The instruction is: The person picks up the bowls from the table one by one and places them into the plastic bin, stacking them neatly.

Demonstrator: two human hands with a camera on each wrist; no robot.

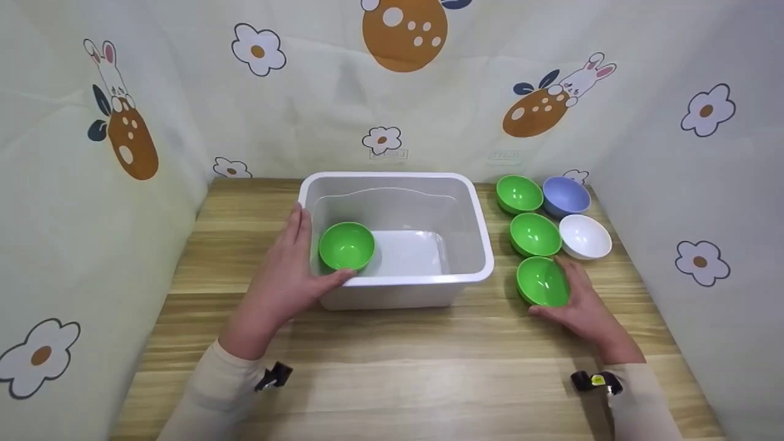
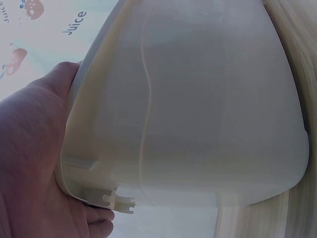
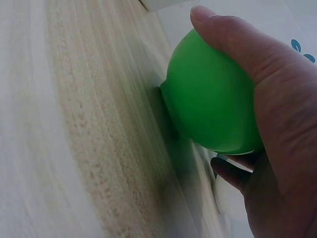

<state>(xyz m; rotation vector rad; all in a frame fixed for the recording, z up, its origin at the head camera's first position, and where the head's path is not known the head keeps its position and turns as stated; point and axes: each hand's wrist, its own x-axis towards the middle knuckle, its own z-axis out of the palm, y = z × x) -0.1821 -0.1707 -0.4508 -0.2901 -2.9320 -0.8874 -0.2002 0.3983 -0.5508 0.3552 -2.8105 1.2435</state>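
Observation:
A white plastic bin [image 1: 392, 294] stands on the wooden table, a green bowl [image 1: 346, 246] inside it at the left. My left hand [image 1: 285, 269] grips the bin's near left corner, the thumb along the front rim and the fingers at the left side. In the left wrist view, fingertips [image 2: 101, 228] curl below the rim. To the right of the bin, my right hand [image 1: 582, 306] holds the nearest green bowl [image 1: 542, 282] by its right side, between thumb and fingers. The right wrist view shows the thumb on the outside of this bowl [image 3: 213, 99], low over the table.
Beyond the held bowl are two more green bowls [image 1: 535, 235], a white bowl [image 1: 585, 237] and a blue bowl [image 1: 566, 196], grouped at the table's far right. Patterned cloth walls [image 1: 318, 110] enclose the wooden table [image 1: 429, 373] at the back and both sides.

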